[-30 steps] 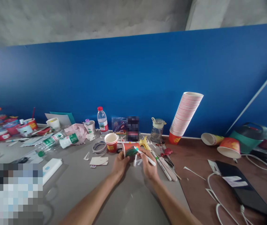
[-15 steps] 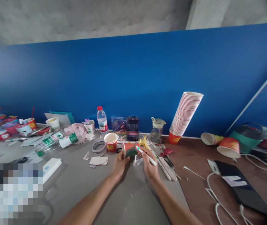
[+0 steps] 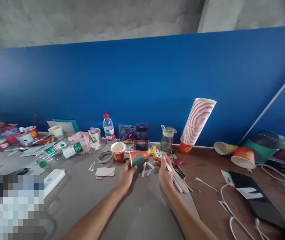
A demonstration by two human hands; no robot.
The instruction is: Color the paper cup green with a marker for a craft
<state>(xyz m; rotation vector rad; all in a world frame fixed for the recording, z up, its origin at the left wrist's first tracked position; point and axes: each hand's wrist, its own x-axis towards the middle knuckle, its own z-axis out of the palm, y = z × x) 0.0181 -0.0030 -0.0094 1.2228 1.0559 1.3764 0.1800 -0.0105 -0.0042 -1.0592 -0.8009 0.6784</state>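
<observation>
My left hand (image 3: 126,175) grips a red paper cup (image 3: 139,158) by its rim, and the cup lies on its side in the air with green marks on its wall. Held in my right hand (image 3: 165,171) is a white marker (image 3: 168,164) with a teal end, a short way right of the cup. Beneath the cup, several thin white markers (image 3: 148,170) lie on the grey table. Behind my left hand stand nested paper cups (image 3: 118,152), upright. A yellow object (image 3: 154,151) lies between the cup and the marker.
A tall leaning stack of paper cups (image 3: 198,121) stands at the back right. A water bottle (image 3: 109,129) and a lidded glass jar (image 3: 168,138) stand along the blue partition (image 3: 142,83). Tape rolls (image 3: 105,157) lie left; a black tablet (image 3: 260,198) with white cables lies right.
My right hand has drawn the marker away from the cup, to the right. The cup, still in my left hand, shows its green marks more fully.
</observation>
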